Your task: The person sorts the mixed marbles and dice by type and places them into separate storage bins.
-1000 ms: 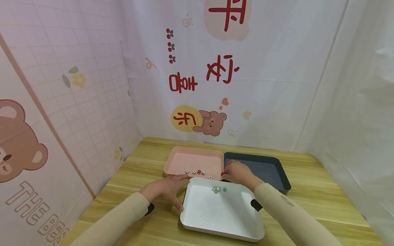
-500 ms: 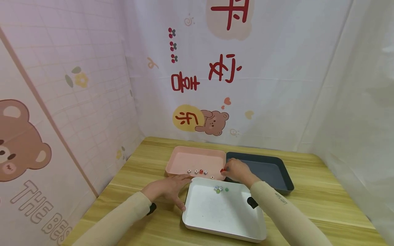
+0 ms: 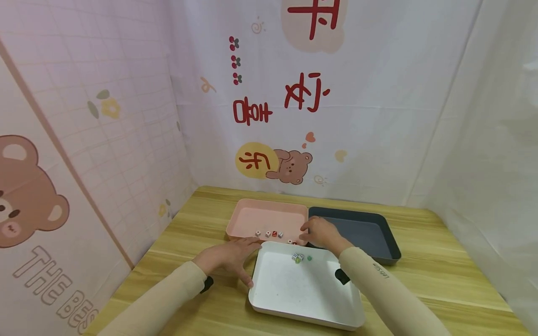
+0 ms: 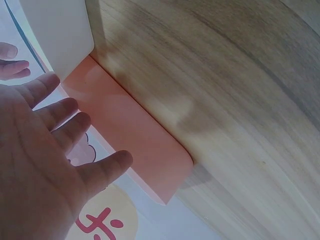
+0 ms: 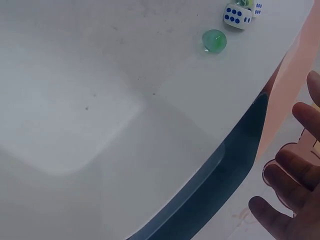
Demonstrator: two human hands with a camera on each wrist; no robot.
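Observation:
My right hand (image 3: 321, 232) hovers over the near right corner of the pink tray (image 3: 271, 217), fingers spread and holding nothing. Below its fingertips a red die (image 3: 295, 242) lies beside a white die (image 3: 290, 241), partly behind the white tray's rim. Further left in the pink tray are several dice, one of them a red die (image 3: 274, 234). The left hand (image 3: 229, 259) lies along the left rim of the white tray (image 3: 302, 294), its fingers loosely straight. In the white tray sit a green marble (image 5: 214, 41) and white dice with blue dots (image 5: 237, 16).
A dark blue tray (image 3: 357, 233) stands right of the pink one, behind the white tray. All three trays are on a wood-grain table (image 3: 437, 261). A printed white curtain (image 3: 370, 116) closes off the back and sides.
The right hand has let go of a red die, which now lies in the pink tray's near right part. The fingers have spread. My left hand stays at the white tray.

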